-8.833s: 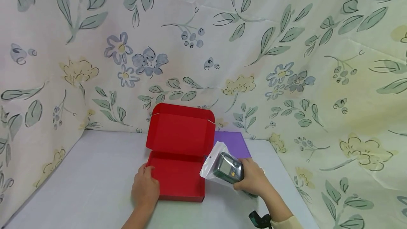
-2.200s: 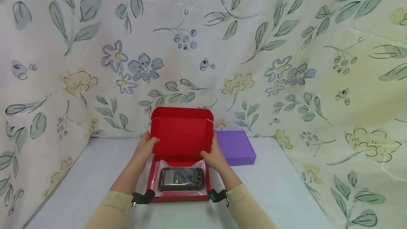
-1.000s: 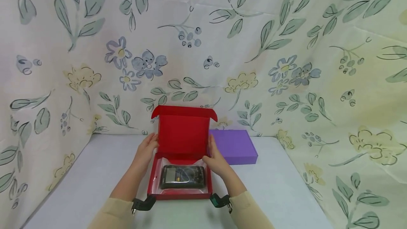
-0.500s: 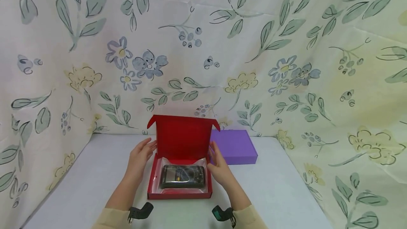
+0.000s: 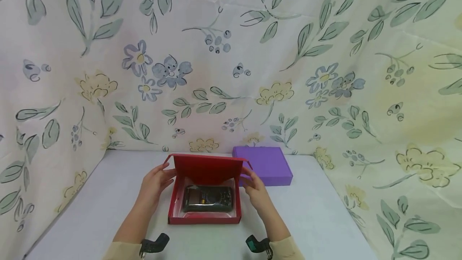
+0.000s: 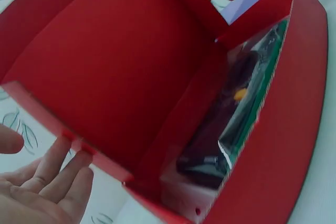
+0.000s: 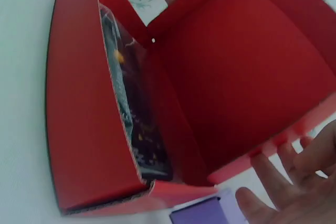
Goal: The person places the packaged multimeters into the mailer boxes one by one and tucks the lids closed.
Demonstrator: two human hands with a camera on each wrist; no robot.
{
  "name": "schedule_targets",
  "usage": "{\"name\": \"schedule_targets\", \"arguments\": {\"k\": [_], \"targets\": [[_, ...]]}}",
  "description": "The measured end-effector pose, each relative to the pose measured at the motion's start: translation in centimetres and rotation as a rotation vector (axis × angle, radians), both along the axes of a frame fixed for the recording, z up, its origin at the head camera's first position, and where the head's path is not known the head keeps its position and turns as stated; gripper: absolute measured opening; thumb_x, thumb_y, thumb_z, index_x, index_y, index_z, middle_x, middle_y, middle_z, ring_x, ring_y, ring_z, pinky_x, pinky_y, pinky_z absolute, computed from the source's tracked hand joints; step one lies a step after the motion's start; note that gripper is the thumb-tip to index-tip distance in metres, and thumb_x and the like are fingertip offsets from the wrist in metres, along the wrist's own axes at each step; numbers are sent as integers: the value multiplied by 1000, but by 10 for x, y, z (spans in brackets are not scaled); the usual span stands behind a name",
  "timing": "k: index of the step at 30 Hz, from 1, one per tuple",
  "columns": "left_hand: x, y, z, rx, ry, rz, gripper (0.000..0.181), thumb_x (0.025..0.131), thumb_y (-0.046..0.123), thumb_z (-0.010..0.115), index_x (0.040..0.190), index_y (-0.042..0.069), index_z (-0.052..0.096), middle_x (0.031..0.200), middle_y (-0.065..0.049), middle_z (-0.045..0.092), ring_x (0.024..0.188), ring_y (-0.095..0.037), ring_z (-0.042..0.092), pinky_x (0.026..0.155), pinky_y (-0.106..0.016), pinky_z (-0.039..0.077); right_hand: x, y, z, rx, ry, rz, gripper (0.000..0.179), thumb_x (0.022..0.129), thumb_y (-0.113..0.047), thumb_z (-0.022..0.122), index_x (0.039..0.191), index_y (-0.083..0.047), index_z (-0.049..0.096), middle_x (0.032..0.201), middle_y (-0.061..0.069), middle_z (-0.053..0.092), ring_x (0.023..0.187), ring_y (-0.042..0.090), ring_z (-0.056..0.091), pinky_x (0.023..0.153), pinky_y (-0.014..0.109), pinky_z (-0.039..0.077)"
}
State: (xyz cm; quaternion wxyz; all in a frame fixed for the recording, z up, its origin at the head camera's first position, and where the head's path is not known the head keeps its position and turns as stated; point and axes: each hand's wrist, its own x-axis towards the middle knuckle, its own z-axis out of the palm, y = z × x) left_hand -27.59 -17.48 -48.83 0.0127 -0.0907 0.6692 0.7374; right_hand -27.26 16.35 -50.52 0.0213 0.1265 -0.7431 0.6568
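Note:
A red cardboard box (image 5: 204,220) lies on the table with its lid (image 5: 207,167) tilted forward over it, part-way down. Inside sits a dark digital multimeter (image 5: 208,199) in a clear plastic bag (image 7: 110,30). My left hand (image 5: 153,183) is at the lid's left side, and in the left wrist view its straight fingertips touch the side flap (image 6: 63,129) from outside, thumb apart. On the other side, my right hand (image 5: 257,189) has extended fingers against the lid's right flap (image 7: 273,142).
A closed purple box (image 5: 265,165) lies behind and to the right of the red box, close to my right hand. The white table (image 5: 317,212) ends at a hanging floral cloth (image 5: 216,71) at the back and sides.
Earlier my right hand held the bagged multimeter beside the box; now it lies inside. The lid, upright before, has swung forward and down, both hands moving with it at its sides.

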Motion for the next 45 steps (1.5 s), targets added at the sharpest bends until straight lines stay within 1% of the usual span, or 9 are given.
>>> {"name": "schedule_targets", "arguments": {"k": [6,12,16,19,22,27,32,41,45], "targets": [[3,-10,-9,32,-43,-53,54,109,28,42,159,8,35,144,-16,57,127,-26,61,106,-40,46,0,9,-5,-71,-114,-32,57,94,14,40,151,5,42,148,28,48,134,44,52,108,50,44],[9,-16,-7,50,-40,-114,54,110,31,45,154,0,38,146,-20,51,128,-30,60,107,-45,44,-4,15,-7,-102,-188,-55,52,97,9,40,149,4,46,146,27,51,122,37,63,103,47,50],[13,-21,-7,37,-55,-132,53,110,32,44,151,-2,42,147,-20,50,120,-27,65,104,-43,48,-3,16,-8,-84,-211,-59,52,97,5,42,149,3,47,138,25,57,113,29,66,100,46,53],[15,-23,-9,-9,-72,-137,55,109,35,47,150,-1,45,147,-20,51,115,-23,65,102,-42,51,0,19,-11,-41,-225,-61,51,100,0,46,150,1,45,133,22,62,111,26,66,97,42,55],[17,-25,-14,-84,-85,-152,56,107,37,49,150,2,48,147,-20,53,118,-25,63,98,-40,54,2,22,-14,13,-226,-56,49,104,-11,51,152,-3,43,131,19,65,114,28,66,96,40,55],[19,-28,-21,-185,-92,-175,59,104,40,55,149,3,49,144,-21,56,122,-31,61,95,-41,55,4,24,-16,86,-204,-29,56,106,-28,56,154,-2,40,125,17,68,113,32,68,99,46,53],[19,-27,-25,-264,-123,-183,68,97,45,66,149,5,49,141,-19,59,113,-28,66,96,-44,55,6,24,-16,148,-217,-22,54,107,-28,53,153,-1,40,122,16,70,109,32,70,98,48,54],[25,-23,-26,-366,-58,-183,61,95,38,72,140,-1,59,129,-18,66,103,-26,70,90,-45,58,12,16,-12,312,-191,-87,66,98,-35,69,149,-1,45,117,12,72,104,29,70,94,56,54],[27,-21,-26,-390,-48,-182,58,95,32,73,139,-1,59,128,-17,67,103,-25,70,90,-45,58,15,13,-11,330,-175,-88,69,95,-34,74,149,-2,45,116,12,72,107,30,69,93,55,55]]}}
